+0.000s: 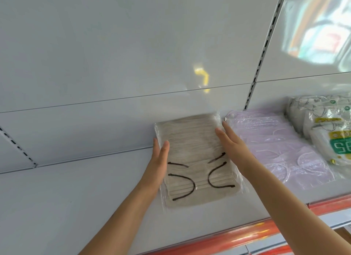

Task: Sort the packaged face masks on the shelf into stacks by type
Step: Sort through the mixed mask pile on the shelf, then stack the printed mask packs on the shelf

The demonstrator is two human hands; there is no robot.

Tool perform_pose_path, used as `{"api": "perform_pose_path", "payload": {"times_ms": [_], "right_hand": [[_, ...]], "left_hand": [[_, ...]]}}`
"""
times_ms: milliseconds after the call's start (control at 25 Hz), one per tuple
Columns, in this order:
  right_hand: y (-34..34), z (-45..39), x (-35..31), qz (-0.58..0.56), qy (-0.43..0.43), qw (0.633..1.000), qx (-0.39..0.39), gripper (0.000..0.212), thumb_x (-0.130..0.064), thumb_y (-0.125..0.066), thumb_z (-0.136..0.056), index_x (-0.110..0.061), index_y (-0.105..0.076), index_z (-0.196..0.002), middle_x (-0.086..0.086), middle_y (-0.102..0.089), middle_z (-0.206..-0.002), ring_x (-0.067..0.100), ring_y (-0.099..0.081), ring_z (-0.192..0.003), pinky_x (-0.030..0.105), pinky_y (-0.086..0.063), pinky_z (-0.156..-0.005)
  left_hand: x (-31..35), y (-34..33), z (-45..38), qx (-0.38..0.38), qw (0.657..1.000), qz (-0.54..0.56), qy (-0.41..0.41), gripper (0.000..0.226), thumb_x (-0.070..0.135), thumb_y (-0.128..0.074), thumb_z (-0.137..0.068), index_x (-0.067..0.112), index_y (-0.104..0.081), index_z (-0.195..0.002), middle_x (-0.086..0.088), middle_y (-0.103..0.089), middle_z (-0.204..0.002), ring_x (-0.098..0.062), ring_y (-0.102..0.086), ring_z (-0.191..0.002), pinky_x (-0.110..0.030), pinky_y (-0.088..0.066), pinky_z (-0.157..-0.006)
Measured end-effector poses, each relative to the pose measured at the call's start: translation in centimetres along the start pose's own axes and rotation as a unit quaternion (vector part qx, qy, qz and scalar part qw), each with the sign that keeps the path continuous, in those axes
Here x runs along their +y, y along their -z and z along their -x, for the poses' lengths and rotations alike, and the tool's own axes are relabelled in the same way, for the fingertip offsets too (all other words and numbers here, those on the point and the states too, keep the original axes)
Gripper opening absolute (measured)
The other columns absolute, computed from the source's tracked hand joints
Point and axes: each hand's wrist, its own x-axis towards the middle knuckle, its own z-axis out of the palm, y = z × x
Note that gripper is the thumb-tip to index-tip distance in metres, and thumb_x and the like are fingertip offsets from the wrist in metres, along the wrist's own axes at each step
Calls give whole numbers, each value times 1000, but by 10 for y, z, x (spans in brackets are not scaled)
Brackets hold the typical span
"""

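Sorting looks nearly done: flat left hand (158,159) and right hand (230,140) square the clear-wrapped beige mask stack (195,159) mid-frame, beside the lilac mask stack (275,146) and white packs (326,131) at right.

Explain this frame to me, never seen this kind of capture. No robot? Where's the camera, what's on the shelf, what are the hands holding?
No robot here: a person sorts packaged masks with bare hands. The single picture comes from a wide-angle camera worn on the person's head, looking forward and down, so both arms reach in from the bottom.

On the white shelf lie three kinds of packs: a beige mask stack with dark ear loops in clear wrap, a lilac mask stack right beside it, and white printed packs at far right.

The left hand and right hand lie with straight fingers against the beige stack's two sides, apparently squaring it up. Neither hand grips anything.
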Motion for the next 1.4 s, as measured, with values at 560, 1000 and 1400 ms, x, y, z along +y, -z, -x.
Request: {"api": "perform_pose_path", "payload": {"times_ms": [560,1000,1400], "right_hand": [[-35,-24,3,537,197,820,-34,85,-74,-3,-88,-27,1,-158,-1,8,-166,24,10,-153,48,2,-124],[-47,-2,-11,528,218,817,-81,87,-75,5,-86,-27,4,-158,-4,13,-165,17,13,-152,44,-1,-125],[-264,36,-149,182,344,906,-170,71,-61,-31,-96,-24,-25,-156,-8,-23,-162,10,-25,-147,23,-17,-117]], "left_hand": [[-28,10,12,-16,850,-498,-169,92,79,-12,-85,32,34,-149,2,46,-156,-15,45,-143,-41,20,-122],[-26,22,22,-50,846,-504,-167,82,72,-20,-95,38,26,-153,8,48,-155,-13,44,-143,-40,13,-125],[-44,183,87,219,890,-376,-134,70,59,-37,-100,37,-7,-160,17,-5,-168,-3,-6,-154,-24,-16,-122]]}}
